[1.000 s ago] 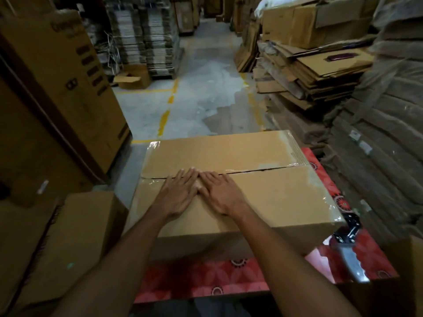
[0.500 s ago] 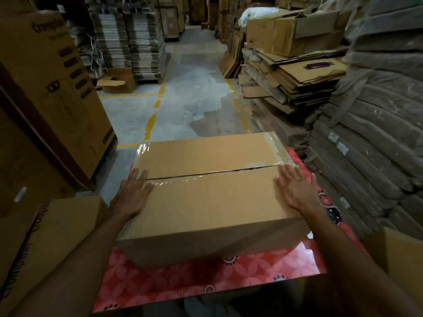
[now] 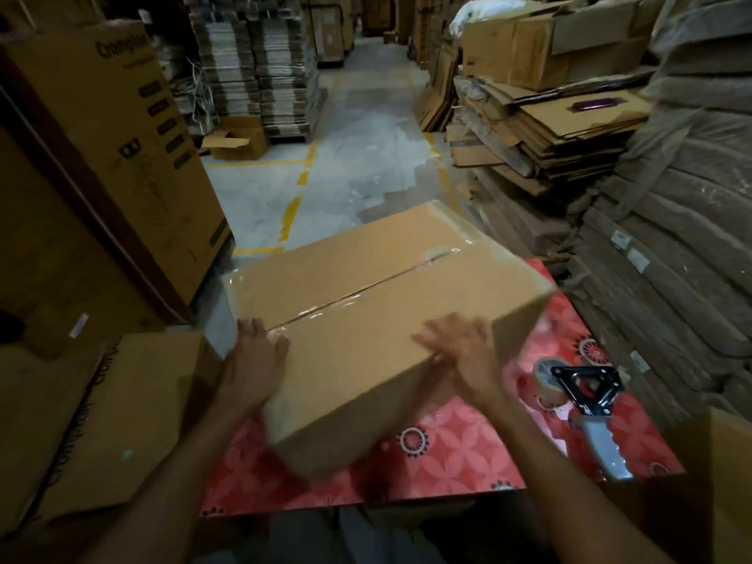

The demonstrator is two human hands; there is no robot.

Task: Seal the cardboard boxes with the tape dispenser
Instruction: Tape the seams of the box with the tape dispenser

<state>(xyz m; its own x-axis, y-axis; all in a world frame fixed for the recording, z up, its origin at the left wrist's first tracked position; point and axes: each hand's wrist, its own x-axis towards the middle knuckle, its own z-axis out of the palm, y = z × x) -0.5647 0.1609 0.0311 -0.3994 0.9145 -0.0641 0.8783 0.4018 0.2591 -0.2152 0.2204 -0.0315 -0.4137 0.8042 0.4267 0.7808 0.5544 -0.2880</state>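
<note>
Cardboard box (image 3: 366,319) sits centre frame on the red floral desk (image 3: 468,453), skewed. Its long axis runs from lower left to upper right. Flaps closed, clear tape (image 3: 325,308) along the centre seam and wrapped over both ends.

Left hand (image 3: 254,360) is at the box's lower-left end: palm against the end face, fingers loosely straight and lying over the top edge at the taped seam. Right hand (image 3: 464,352) is on the near long edge, fingers spread flat on the top and thumb down on the side face. It's motion-blurred, so no finer detail.

Tape dispenser (image 3: 586,392) lies on the desk at lower right, apart from the box and touching neither hand — roll towards the box, grey handle pointing to the lower right corner.

Flattened cardboard stacks (image 3: 569,128) upper right, tall printed carton (image 3: 122,136) upper left.
</note>
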